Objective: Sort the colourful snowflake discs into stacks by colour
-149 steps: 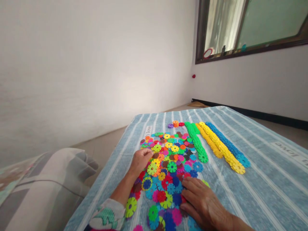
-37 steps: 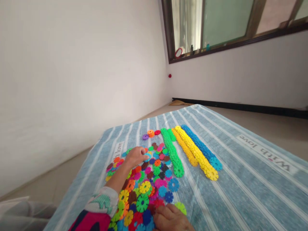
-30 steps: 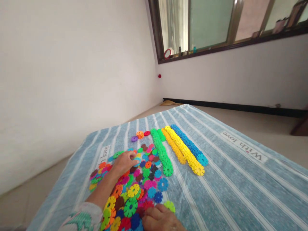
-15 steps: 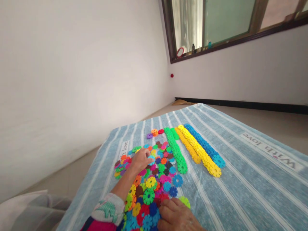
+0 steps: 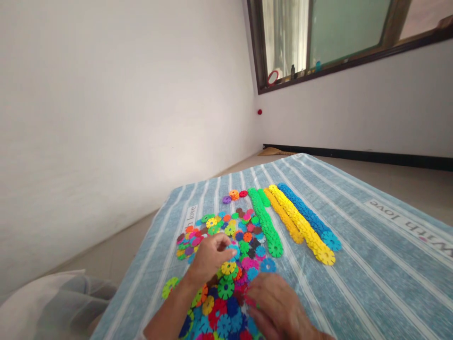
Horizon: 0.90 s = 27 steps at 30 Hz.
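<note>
A pile of flat, flower-shaped plastic discs (image 5: 226, 245) in many colours is spread on a blue striped cloth (image 5: 354, 274). My left hand (image 5: 209, 259) rests on the pile with its fingers curled, the tips pinched on a light blue disc (image 5: 233, 247). My right hand (image 5: 279, 307) lies palm down on the near edge of the pile, fingers together and touching red and pink discs. To the right lie sorted rows: green (image 5: 267, 226), orange (image 5: 283, 219), yellow (image 5: 304, 231) and blue (image 5: 311, 219).
Three loose discs, purple, orange and red (image 5: 234, 194), sit beyond the pile. A lone green disc (image 5: 170, 286) lies left of it. A grey cushion (image 5: 46, 307) is at the lower left. White walls and a window (image 5: 336, 33) stand behind.
My left hand has pulled back toward me from the far part of the pile and now pinches a light blue disc. My right hand has slid forward onto the pile's near edge.
</note>
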{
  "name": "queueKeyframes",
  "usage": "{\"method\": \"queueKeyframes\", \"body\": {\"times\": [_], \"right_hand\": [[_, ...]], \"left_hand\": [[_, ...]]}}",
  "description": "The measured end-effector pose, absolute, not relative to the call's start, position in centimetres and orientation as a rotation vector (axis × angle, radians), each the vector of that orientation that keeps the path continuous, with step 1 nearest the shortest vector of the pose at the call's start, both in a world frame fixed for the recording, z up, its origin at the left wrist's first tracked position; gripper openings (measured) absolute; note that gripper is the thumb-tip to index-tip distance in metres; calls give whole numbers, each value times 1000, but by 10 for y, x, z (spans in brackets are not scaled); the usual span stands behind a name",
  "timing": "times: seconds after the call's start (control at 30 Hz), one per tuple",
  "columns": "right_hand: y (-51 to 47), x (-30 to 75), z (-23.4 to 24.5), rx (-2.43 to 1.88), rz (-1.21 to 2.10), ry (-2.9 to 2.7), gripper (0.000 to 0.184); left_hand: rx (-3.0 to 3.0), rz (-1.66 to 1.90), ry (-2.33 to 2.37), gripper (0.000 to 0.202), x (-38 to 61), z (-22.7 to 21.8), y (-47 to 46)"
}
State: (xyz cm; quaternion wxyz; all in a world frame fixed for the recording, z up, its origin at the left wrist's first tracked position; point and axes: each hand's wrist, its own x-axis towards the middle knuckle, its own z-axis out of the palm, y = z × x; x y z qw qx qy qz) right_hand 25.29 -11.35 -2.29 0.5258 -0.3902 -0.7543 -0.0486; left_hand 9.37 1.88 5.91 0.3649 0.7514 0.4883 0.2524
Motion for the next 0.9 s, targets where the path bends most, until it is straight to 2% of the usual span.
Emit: {"method": "queueKeyframes", "body": {"times": [0.13, 0.33, 0.47, 0.57, 0.7, 0.9], "right_hand": [[-115, 265, -17, -1097, 104, -1639, 24], [-119, 264, -12, -1176, 544, -1617, 14], [-123, 268, 2, -1200, 690, -1623, 9], [-128, 273, 13, -1199, 766, -1643, 12], [-138, 301, 22, -1278, 772, -1660, 15], [-152, 401, 19, -1636, 490, -1512, 23]], "left_hand": [[1880, 522, 1152, 15, 105, 62, -26], [1699, 539, 1051, 16, 110, 54, -50], [1586, 549, 1021, 20, 111, 52, -55], [1467, 523, 937, 27, 112, 49, -59], [1398, 485, 853, 36, 109, 44, -61], [1465, 512, 996, 37, 88, 47, -53]]}}
